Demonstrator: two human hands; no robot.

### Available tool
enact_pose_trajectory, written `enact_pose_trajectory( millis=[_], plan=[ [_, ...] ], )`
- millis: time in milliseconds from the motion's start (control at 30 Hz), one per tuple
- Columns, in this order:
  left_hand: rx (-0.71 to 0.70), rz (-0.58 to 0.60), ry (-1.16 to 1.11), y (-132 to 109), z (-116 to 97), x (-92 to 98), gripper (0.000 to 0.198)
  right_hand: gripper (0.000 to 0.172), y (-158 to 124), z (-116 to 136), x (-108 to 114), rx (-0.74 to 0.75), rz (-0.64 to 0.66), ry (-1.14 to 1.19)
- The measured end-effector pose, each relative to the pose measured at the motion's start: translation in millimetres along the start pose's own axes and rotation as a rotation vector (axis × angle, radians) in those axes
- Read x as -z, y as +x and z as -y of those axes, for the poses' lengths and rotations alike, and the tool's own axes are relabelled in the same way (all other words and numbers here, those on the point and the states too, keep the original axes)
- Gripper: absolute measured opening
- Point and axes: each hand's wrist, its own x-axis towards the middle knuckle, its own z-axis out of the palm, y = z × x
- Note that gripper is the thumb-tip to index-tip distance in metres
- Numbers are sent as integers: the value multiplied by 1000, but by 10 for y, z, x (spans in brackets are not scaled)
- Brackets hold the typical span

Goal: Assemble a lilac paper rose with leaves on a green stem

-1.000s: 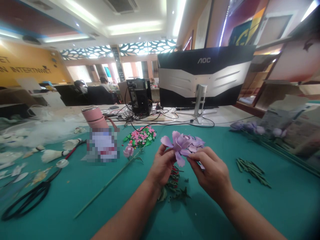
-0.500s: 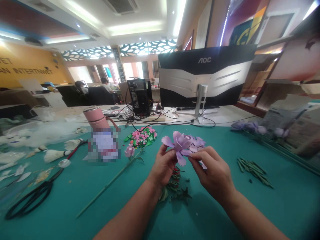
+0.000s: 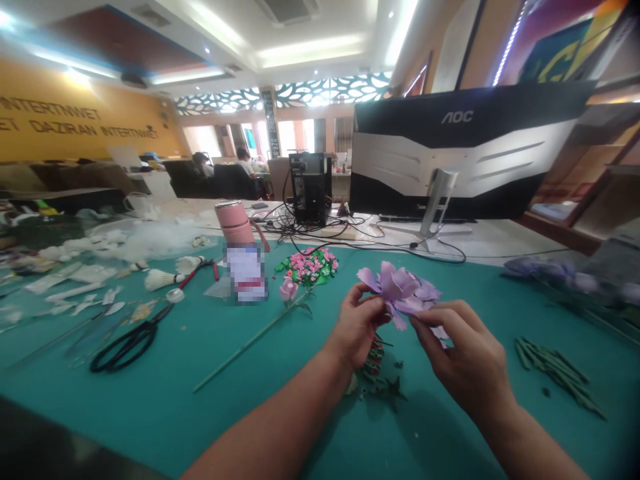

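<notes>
A purple artificial flower (image 3: 395,287) is held up above the green mat, between both hands. My left hand (image 3: 356,327) is closed around its base, thumb on the underside. The fingers of my right hand (image 3: 463,347) pinch a petal at the flower's right edge. More purple petals (image 3: 425,291) show just behind it, partly covered by the flower and my fingers. Below the hands lie small dark green and red pieces (image 3: 374,360) and a green star-shaped piece (image 3: 395,392), partly hidden by my left hand.
Left of my hands lie a pink rose on a long stem (image 3: 245,347), black scissors (image 3: 127,343) and shuttlecocks (image 3: 163,280). A pink bottle (image 3: 235,223) stands behind. Green sticks (image 3: 555,370) and purple flowers (image 3: 545,270) are at right. A monitor (image 3: 450,157) stands at the back.
The view has turned to the left, so things appear farther right. Both hands keep hold of the purple flower, which has tilted slightly.
</notes>
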Motion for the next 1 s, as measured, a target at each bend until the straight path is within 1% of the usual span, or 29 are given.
enact_pose_trajectory(
  millis=[167, 367, 667, 1000],
  plan=[
    [-3, 0, 2, 5, 10, 6, 44, 9, -3, -3, 5, 11, 0, 3],
    [-3, 6, 1, 2, 12, 20, 44, 9, 12, 13, -10, 4, 2, -4],
    [-20, 2, -26, -25, -27, -33, 39, 10, 43, 17, -15, 4, 10, 13],
    [7, -16, -33, -33, -62, -64, 40, 10, 61, 60, -7, -16, 3, 26]
  ],
)
